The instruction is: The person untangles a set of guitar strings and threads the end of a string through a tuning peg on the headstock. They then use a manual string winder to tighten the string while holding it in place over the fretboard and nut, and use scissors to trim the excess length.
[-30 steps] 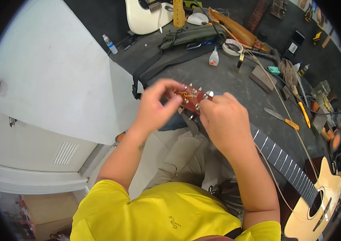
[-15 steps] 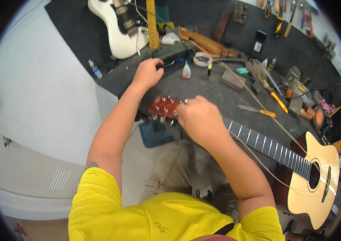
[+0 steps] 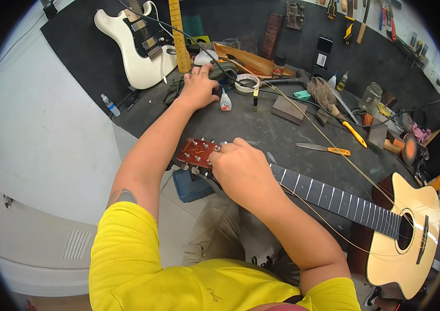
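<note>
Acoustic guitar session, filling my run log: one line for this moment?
left hand: on dark bench tool | right hand: gripping acoustic guitar headstock | loose string: over bench

Yellow short-sleeved shirt (image 3: 189,285), small darker emblem on chest. Khaki trousers (image 3: 220,236) with dark print near one thigh. Bare forearms; dark tattoo (image 3: 124,196) at left sleeve hem. Bare hands: left (image 3: 197,85), right (image 3: 240,168); no gloves, rings or watch.

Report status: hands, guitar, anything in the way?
Right hand gripping headstock of acoustic guitar. Left hand out on dark pouch beside glue bottle. Loose strings trail across bench.
</note>
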